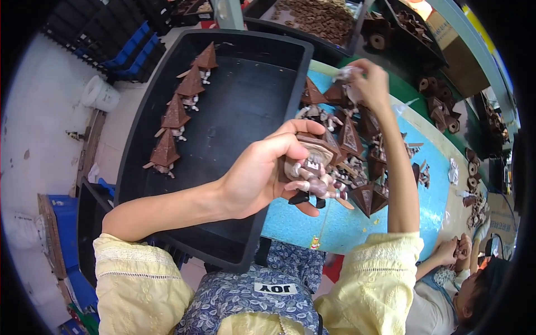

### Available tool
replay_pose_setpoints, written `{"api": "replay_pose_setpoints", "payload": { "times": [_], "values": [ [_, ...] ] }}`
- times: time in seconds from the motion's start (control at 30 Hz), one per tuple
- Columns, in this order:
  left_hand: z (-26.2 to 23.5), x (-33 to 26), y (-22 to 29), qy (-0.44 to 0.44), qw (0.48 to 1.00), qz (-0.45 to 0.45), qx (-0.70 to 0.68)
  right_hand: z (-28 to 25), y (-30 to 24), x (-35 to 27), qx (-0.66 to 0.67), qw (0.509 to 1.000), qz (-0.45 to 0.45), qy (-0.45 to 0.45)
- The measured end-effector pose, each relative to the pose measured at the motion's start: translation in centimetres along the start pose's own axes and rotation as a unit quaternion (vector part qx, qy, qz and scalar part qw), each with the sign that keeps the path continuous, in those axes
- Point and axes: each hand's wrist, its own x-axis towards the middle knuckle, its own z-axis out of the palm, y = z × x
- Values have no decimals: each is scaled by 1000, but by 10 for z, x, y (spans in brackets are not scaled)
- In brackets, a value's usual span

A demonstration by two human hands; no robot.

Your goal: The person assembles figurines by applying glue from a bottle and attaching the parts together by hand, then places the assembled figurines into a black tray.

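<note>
My left hand point(259, 162) is closed around a toy figurine point(315, 176), holding it over the tray's right edge and the blue table. The figurine has a brown body, pale and dark limbs, and a brown faceted piece behind it. Farther off, my right hand point(368, 84) pinches a small whitish-grey thing point(346, 73) whose kind I cannot make out. Between and below my hands lies a heap of similar figurines point(349, 139) with pointed brown pyramid tops. Several more figurines point(176, 111) stand in a row along the left side of the black tray point(240, 111).
The blue tabletop point(290, 226) adjoins the tray. A bin of small brown pieces point(318, 22) stands at the back, with brown parts point(441, 106) on the green surface at right. Another person's hands point(455, 248) work at lower right. A white bucket point(100, 94) stands at left.
</note>
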Motion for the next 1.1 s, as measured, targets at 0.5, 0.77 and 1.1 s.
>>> {"api": "replay_pose_setpoints", "payload": {
  "times": [0.5, 0.77, 1.1],
  "values": [
    [-6, -14, 6, -26, 996, 57, 61, -71, -132, -141, 34, 980, -153, -126],
    [3, -19, 6, -39, 998, 37, 34, -84, -136, -116, 265, 949, 14, 170],
    [-2, -24, 1, -18, 997, 50, 61, -60, -160, -177, 222, 969, -107, 26]
  ]
}}
